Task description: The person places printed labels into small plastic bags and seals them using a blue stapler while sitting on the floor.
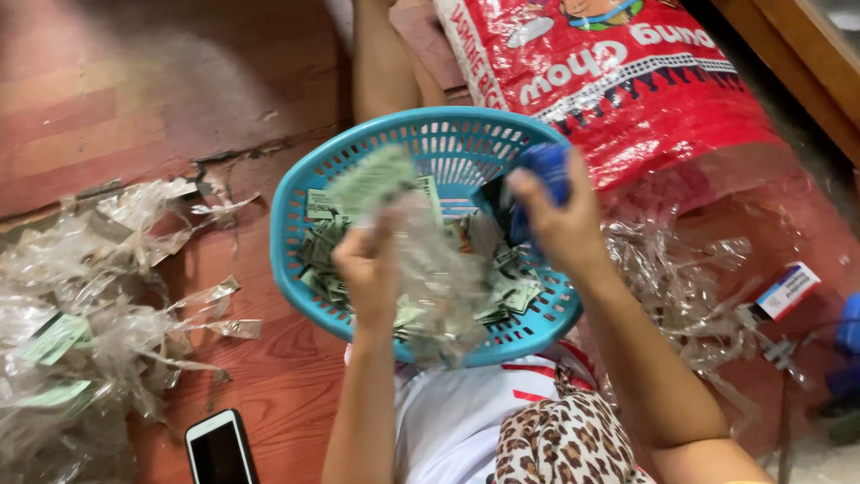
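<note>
One turquoise basket [296,269] holds many green paper labels [506,291]. Left hand [369,269] pinches clear plastic wrapping [439,287]; right hand [560,224] clasps one blue item [546,168]. One red sack [627,81] at 1 o'clock.

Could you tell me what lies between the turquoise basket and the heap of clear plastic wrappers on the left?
In the head view, only bare reddish wooden floor separates the turquoise basket from the heap of clear plastic wrappers; a few loose wrapper strips reach into it.
</note>
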